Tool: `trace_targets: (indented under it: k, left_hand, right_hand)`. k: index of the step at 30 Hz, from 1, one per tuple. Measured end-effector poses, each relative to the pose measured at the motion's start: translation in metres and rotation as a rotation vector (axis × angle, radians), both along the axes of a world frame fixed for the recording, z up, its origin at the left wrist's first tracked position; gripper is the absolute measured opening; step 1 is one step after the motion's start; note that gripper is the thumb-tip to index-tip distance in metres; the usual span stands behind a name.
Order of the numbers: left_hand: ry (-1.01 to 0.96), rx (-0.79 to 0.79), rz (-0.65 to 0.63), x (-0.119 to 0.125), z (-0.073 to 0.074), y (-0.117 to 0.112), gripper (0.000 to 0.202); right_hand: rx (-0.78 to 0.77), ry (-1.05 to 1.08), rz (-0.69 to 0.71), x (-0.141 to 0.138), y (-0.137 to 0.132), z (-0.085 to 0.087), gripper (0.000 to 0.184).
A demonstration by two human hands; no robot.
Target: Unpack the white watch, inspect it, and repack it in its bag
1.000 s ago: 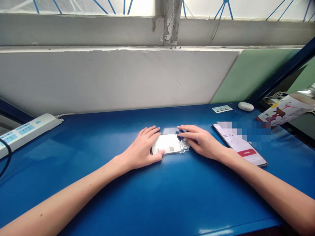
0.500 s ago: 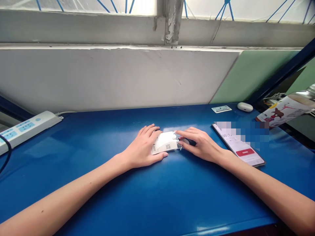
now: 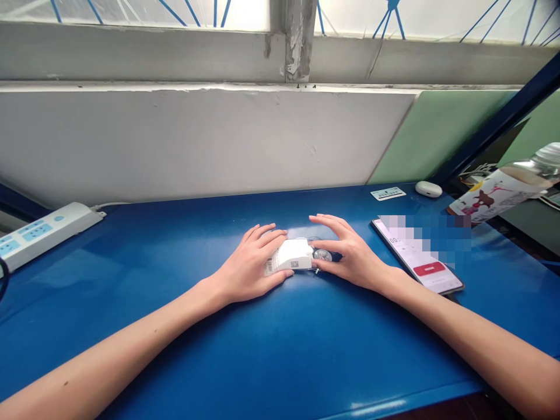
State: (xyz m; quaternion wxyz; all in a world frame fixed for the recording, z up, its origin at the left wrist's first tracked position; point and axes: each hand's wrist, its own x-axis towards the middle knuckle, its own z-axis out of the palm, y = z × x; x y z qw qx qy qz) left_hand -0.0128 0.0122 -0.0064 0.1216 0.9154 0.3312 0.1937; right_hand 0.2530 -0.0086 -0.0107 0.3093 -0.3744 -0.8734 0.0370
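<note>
A small white packet point(image 3: 296, 254) with a printed square code and barcode lies on the blue desk, with clear plastic along its edges. My left hand point(image 3: 256, 265) holds its left end, thumb along the near edge and fingers over the far edge. At the packet's right end is a round silver-grey thing with a dark part point(image 3: 322, 255), like a watch, partly covered. Around this round thing my right hand point(image 3: 352, 254) is open, index finger raised and spread from the thumb. The right thumb tip is close to the packet's right end; contact cannot be made out.
On the blue desk point(image 3: 262, 361), a phone point(image 3: 431, 269) lies to the right of my right hand. Behind it are a card point(image 3: 388, 193), a white earbud case point(image 3: 428, 189) and a tilted bottle point(image 3: 499, 192). A power strip point(image 3: 48, 230) sits far left, against the wall side.
My right thumb and fingers have spread apart from their closer pose at the packet's right end, uncovering the round thing. My left hand stays on the packet. The view has shifted slightly.
</note>
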Motion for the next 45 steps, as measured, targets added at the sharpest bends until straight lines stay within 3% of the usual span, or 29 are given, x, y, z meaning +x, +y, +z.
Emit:
trace_targets:
  k: [9, 18, 27, 31, 38, 45]
  left_hand:
    - [0.01, 0.011, 0.01, 0.0, -0.002, 0.001, 0.059]
    - [0.056, -0.006, 0.026, 0.0, -0.001, 0.002, 0.059]
    - [0.089, 0.002, 0.055, 0.002, 0.001, 0.0, 0.06]
    - [0.072, -0.005, 0.048, 0.003, 0.0, -0.001, 0.06]
    - [0.058, 0.007, 0.058, 0.003, -0.001, -0.002, 0.06]
    - [0.093, 0.031, 0.071, 0.003, -0.001, -0.002, 0.059]
  right_hand:
    - [-0.046, -0.033, 0.056, -0.001, 0.0, -0.003, 0.02]
    - [-0.035, -0.098, 0.071, 0.015, 0.009, 0.013, 0.021]
    - [-0.255, -0.128, 0.019, 0.029, 0.011, 0.019, 0.023]
    - [-0.245, -0.049, 0.012, 0.017, 0.004, 0.015, 0.038]
    - [-0.283, -0.004, -0.013, 0.004, 0.0, -0.002, 0.034]
    - [-0.354, -0.126, 0.007, 0.019, 0.003, 0.018, 0.028]
